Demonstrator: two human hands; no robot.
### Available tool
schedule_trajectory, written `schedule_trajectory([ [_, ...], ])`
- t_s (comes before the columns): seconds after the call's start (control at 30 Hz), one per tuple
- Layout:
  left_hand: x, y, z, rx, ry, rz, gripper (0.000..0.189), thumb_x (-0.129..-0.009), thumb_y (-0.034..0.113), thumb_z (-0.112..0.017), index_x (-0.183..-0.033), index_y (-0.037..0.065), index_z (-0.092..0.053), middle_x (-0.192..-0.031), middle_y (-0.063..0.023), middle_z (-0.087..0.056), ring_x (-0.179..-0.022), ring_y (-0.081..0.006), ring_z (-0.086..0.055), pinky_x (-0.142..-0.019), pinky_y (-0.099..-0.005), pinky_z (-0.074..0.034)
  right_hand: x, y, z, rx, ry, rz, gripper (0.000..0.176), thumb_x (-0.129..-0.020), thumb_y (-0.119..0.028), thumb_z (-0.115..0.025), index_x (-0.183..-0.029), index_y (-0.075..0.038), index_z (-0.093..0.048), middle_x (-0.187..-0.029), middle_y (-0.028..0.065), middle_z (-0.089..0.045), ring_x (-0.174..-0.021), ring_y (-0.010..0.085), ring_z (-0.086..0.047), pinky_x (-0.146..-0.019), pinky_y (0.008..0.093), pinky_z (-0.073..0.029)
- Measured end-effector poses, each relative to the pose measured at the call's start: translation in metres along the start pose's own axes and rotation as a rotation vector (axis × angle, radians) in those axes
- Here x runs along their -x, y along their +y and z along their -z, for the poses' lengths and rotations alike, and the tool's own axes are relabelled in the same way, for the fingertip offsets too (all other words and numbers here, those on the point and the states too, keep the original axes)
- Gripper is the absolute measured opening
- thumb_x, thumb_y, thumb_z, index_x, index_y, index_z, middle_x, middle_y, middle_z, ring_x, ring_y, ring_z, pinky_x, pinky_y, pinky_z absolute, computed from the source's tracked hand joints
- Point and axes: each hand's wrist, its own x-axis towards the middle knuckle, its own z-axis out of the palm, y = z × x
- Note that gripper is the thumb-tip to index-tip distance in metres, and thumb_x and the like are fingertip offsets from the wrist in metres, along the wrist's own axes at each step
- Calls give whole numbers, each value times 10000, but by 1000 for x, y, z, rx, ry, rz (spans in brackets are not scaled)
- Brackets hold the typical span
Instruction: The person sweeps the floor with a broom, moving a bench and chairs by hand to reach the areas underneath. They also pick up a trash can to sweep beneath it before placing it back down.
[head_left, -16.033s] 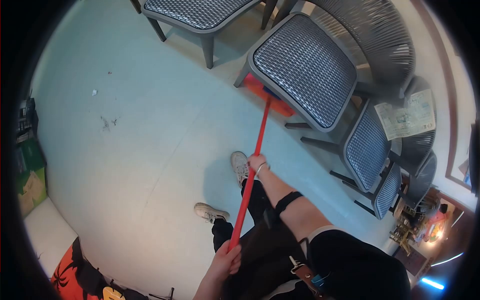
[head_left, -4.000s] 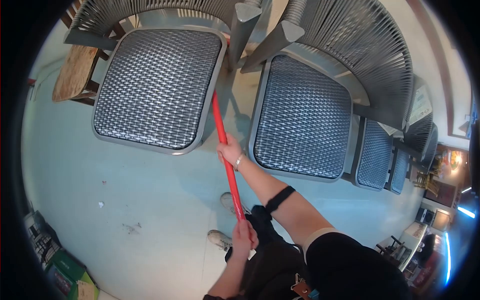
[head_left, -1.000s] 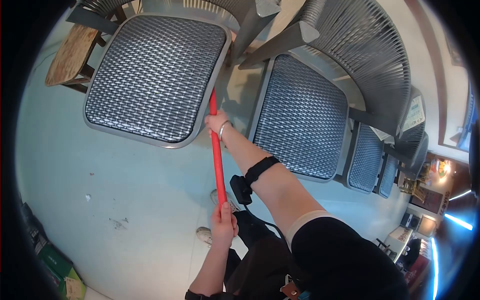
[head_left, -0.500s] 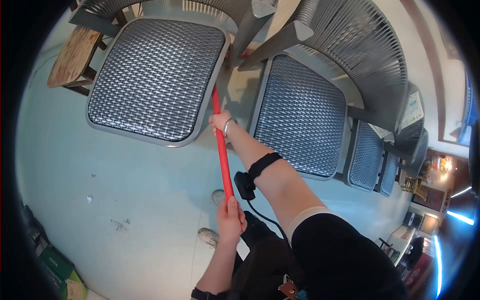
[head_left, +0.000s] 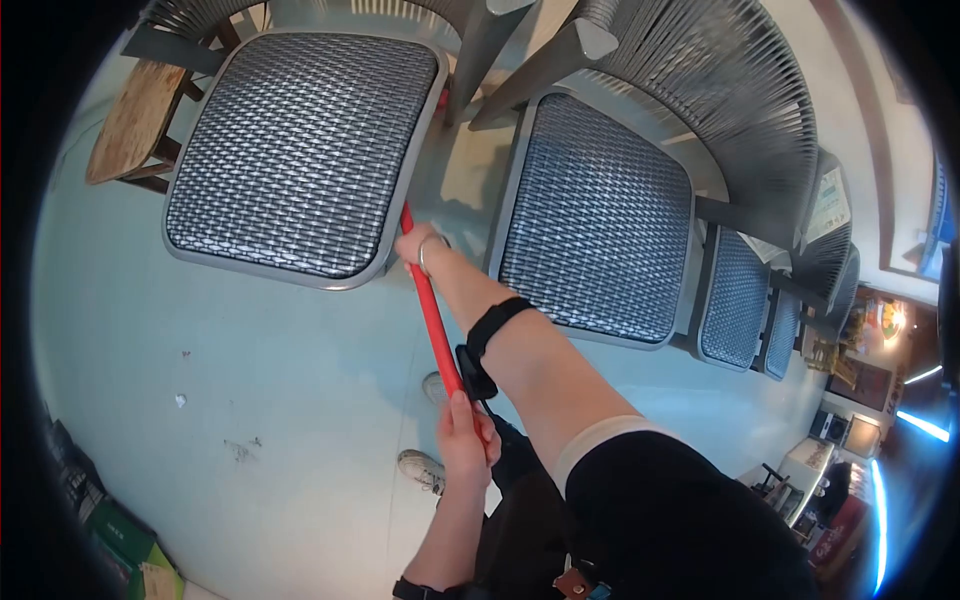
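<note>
A long red pole (head_left: 432,318) slants up from my body toward the gap between two woven-seat chairs. My left hand (head_left: 466,440) is wrapped round its lower end, thumb lying along it. Farther up, my right hand (head_left: 412,246), with a bangle at the wrist, grips the pole close beside the front corner of the left chair (head_left: 300,150). Beyond that hand the pole passes under the chair seat, and its far end is hidden. The right chair (head_left: 600,220) stands just to the right of my right forearm.
More woven chairs (head_left: 738,300) continue the row at right. A worn wooden stool (head_left: 135,120) stands at upper left. Pale floor (head_left: 290,400) has dark marks and a small white scrap (head_left: 181,400). My shoes (head_left: 420,468) are below; green boxes (head_left: 118,530) sit at lower left.
My right hand and the upper part of the pole have moved left, closer to the left chair, so the pole slants more. My left hand has shifted only slightly.
</note>
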Motion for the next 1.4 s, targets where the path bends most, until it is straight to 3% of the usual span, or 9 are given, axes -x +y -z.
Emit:
schedule_trajectory([
  [0.3,106,-64,46,-50,135,95,249,-870,308,-348,-753,90,-381,-458,9,-309,-313,-70,-274,-256,-191,-234,100,95,-48,-27,-148,2,114,-735,-89,-388,-714,-1,-457,-485,113,-465,-379,222,-489,-302,356,-357],
  [0.47,191,-88,118,-372,217,46,213,-867,263,-358,-764,84,-408,-465,-20,-365,-329,-103,-356,-305,-227,-286,188,175,-84,-73,42,126,93,-733,-125,-453,-733,-32,-452,-492,67,-453,-341,191,-450,-326,321,-364],
  [0.53,218,-53,101,-476,126,331,311,-839,253,-417,-647,24,-502,-576,-71,-504,-532,-167,-499,-514,-296,-419,200,182,-77,-89,86,111,90,-729,-123,-470,-732,-35,-452,-496,54,-450,-347,180,-452,-325,312,-359],
  [0.63,174,-81,129,-233,-54,214,210,-861,279,-376,-785,84,-397,-471,-17,-382,-301,-82,-340,-262,-208,-255,174,174,-54,-234,193,83,132,-705,-149,-527,-764,-41,-480,-616,96,-513,-537,201,-516,-493,327,-422],
  [0.8,43,-13,122,-315,-131,206,267,-846,306,-419,-735,64,-434,-451,18,-358,-294,-54,-281,-275,-201,-201,89,127,-39,-451,187,35,207,-720,-63,-469,-891,-57,-351,-537,63,-426,-369,155,-413,-307,291,-336],
  [0.97,99,-74,203,-234,27,215,219,-849,248,-410,-741,60,-437,-428,20,-329,-292,-62,-292,-279,-207,-217,141,204,-113,-319,159,55,226,-708,-21,-433,-914,-68,-352,-527,54,-420,-360,158,-412,-296,289,-334],
  [1.07,164,-93,248,-153,-6,298,177,-841,204,-424,-749,54,-444,-430,17,-359,-304,-60,-331,-290,-208,-254,207,234,-133,-461,-116,-141,226,-670,-1,-483,-859,-55,-371,-514,63,-431,-353,186,-455,-299,285,-363],
  [1.2,185,-110,286,-274,-18,204,150,-840,164,-419,-764,38,-450,-411,19,-356,-292,-52,-320,-278,-186,-242,240,243,-144,-512,-119,-217,204,-682,-3,-482,-829,-65,-355,-516,63,-419,-384,201,-467,-354,309,-394],
  [1.4,100,-15,268,-297,-130,378,172,-826,198,-469,-770,38,-498,-441,15,-377,-300,-44,-315,-283,-190,-239,172,209,-127,-656,67,-78,143,-697,-18,-465,-790,-70,-369,-530,58,-407,-415,197,-442,-370,315,-381],
])
